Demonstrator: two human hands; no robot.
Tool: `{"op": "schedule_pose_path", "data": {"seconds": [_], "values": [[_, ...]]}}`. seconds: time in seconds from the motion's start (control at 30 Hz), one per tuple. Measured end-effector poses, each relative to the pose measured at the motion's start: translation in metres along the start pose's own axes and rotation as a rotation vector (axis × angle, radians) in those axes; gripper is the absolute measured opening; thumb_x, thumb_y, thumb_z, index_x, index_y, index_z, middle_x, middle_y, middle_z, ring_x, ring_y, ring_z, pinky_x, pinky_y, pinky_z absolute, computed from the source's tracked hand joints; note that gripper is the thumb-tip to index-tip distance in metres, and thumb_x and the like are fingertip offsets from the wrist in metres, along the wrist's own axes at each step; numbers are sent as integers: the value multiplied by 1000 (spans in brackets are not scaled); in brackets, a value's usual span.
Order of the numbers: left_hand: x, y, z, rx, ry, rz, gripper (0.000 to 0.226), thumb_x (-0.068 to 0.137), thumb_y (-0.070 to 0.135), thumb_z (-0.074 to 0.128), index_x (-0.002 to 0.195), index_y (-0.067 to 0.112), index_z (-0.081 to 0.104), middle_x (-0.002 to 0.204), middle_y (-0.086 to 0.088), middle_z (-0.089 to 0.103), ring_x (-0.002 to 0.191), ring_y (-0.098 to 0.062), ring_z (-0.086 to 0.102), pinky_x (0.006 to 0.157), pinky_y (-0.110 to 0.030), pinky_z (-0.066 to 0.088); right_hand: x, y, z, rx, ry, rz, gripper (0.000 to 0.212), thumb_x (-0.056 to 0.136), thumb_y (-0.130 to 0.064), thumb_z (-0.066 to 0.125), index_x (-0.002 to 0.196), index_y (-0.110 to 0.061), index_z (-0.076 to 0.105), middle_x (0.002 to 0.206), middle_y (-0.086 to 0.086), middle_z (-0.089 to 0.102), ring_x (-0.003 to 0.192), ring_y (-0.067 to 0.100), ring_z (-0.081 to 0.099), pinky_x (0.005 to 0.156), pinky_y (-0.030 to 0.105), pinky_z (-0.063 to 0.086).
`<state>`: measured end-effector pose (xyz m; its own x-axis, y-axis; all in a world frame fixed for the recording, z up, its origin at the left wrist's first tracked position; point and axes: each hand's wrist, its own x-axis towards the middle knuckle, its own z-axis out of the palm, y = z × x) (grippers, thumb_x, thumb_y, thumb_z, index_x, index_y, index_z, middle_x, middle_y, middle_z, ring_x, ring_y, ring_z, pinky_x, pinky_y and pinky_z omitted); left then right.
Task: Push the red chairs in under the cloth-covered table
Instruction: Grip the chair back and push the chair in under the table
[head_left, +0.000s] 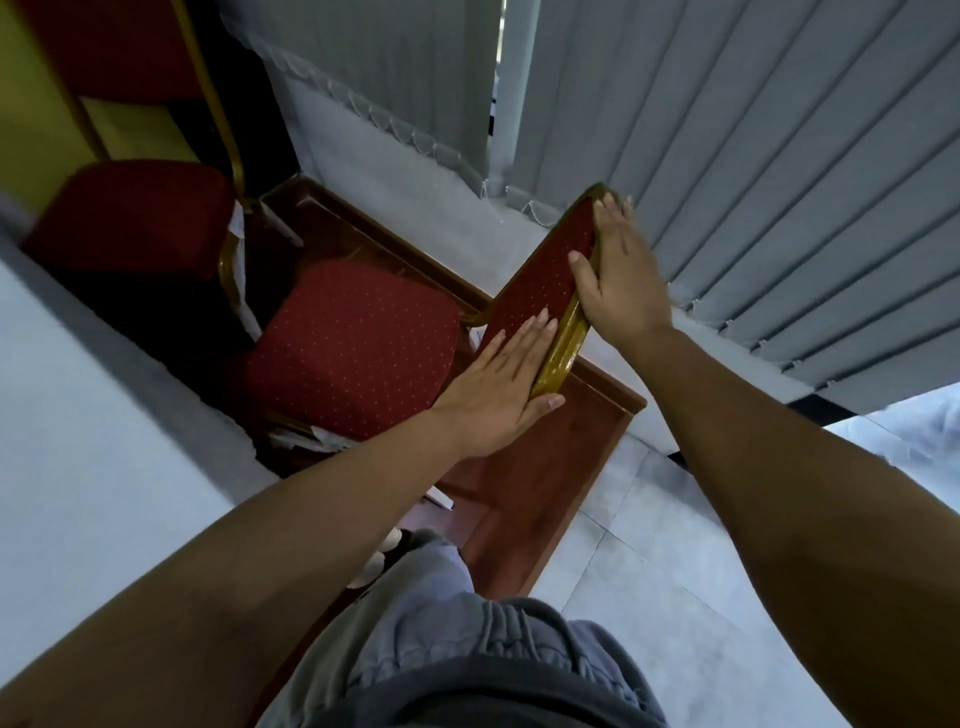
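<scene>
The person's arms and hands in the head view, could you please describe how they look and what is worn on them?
Both forearms are bare with no sleeves in view. The left hand and right hand wear no gloves, and no rings, watch or bracelet show. Fingernails look short and unpainted.

A red dotted-fabric chair with a gold metal frame (358, 343) stands beside the white cloth-covered table (78, 426). The left hand (498, 389) lies flat against the backrest's near end, fingers extended. The right hand (618, 275) wraps over the top rail, thumb on the fabric. A second red chair (130, 213) sits further along, near grey vertical blinds (753, 156).
</scene>
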<state>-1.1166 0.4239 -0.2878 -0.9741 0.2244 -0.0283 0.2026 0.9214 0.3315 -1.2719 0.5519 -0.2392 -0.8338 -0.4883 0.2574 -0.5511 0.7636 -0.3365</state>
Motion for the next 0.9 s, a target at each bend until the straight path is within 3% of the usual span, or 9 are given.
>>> {"op": "schedule_pose_path", "data": {"seconds": [0.43, 0.9], "values": [[52, -23, -5, -60, 16, -83, 74, 100, 58, 13, 149, 15, -23, 160, -3, -23, 145, -8, -21, 121, -38, -1, 67, 20, 13, -71, -6, -120, 62, 98, -42, 26, 152, -11, 21, 160, 7, 17, 149, 17, 6, 121, 33, 2], [134, 46, 17, -3, 108, -223, 77, 100, 56, 11, 147, 5, -23, 158, -12, -24, 146, -15, -21, 121, -36, -4, 108, 101, -6, 2, -70, -270, 59, 100, -37, 27, 153, -13, 18, 160, 7, 19, 149, 18, 10, 121, 35, 7]]}}
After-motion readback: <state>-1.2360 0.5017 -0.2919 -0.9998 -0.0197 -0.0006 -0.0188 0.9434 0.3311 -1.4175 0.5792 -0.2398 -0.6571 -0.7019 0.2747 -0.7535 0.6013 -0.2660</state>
